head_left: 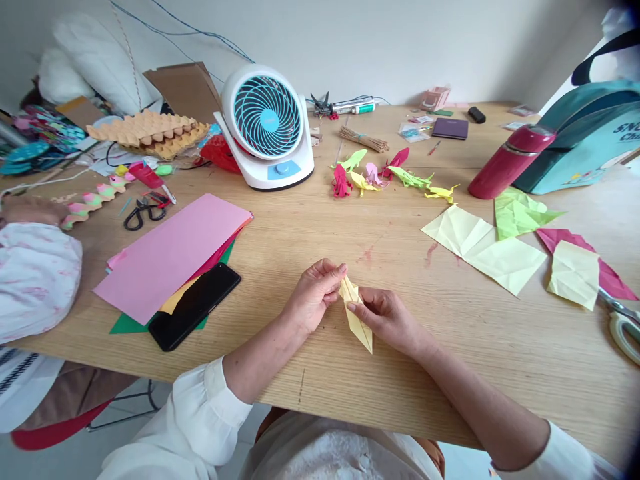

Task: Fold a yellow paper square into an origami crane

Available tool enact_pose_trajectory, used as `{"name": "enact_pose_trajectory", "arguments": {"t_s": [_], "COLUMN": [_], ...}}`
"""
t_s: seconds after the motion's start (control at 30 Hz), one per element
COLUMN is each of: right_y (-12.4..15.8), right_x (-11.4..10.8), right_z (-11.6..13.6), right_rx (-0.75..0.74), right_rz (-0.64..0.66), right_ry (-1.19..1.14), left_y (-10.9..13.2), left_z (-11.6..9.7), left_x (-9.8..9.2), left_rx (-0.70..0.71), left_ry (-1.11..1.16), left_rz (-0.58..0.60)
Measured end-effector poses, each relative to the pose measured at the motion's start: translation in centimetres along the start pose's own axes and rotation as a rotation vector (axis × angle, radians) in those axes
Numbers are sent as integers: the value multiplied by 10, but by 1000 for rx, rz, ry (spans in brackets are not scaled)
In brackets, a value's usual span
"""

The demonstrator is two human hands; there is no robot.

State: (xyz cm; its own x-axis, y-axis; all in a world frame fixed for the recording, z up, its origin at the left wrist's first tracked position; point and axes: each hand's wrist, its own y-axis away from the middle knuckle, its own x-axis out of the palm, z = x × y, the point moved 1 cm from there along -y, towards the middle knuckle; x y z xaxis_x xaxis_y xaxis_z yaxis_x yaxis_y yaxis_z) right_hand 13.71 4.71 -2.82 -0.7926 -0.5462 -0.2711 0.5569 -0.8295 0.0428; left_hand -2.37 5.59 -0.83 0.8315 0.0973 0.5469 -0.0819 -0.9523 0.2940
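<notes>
A narrow, pointed piece of folded yellow paper (361, 331) is held between my two hands, above the table near its front edge. My left hand (315, 293) pinches its upper end between thumb and fingers. My right hand (387, 317) grips its middle, the thumb lying flat on top and the fingers curled behind. The lower tip hangs free, pointing down toward me. Creases run along the paper's length. Parts of it are hidden by my fingers.
Coloured folded paper figures (410, 177) lie beyond my hands. Creased yellow sheets (485, 247) and scissors (623, 323) are at right, near a red flask (513, 160). Pink paper (185, 250) and a phone (195, 307) lie left; a fan (267, 123) stands behind. Another person's sleeve (37, 280) is far left.
</notes>
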Motion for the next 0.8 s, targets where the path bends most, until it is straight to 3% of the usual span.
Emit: {"name": "enact_pose_trajectory", "arguments": {"t_s": [0.3,0.53,0.67,0.8], "right_y": [0,1,1,-1], "right_x": [-1,1,0,-2], "right_z": [3,0,-2,-1], "right_rx": [-1,11,40,82], "right_rz": [-8,5,10,-62], "right_ry": [31,35,-66,-216], "left_y": [0,-10,-13,-8], "left_z": [1,-12,-16,-9], "left_x": [1,-8,-13,-11], "left_rx": [55,108,82,84], "left_ry": [-136,22,-12,-188], "left_rz": [0,-69,-54,-13]}}
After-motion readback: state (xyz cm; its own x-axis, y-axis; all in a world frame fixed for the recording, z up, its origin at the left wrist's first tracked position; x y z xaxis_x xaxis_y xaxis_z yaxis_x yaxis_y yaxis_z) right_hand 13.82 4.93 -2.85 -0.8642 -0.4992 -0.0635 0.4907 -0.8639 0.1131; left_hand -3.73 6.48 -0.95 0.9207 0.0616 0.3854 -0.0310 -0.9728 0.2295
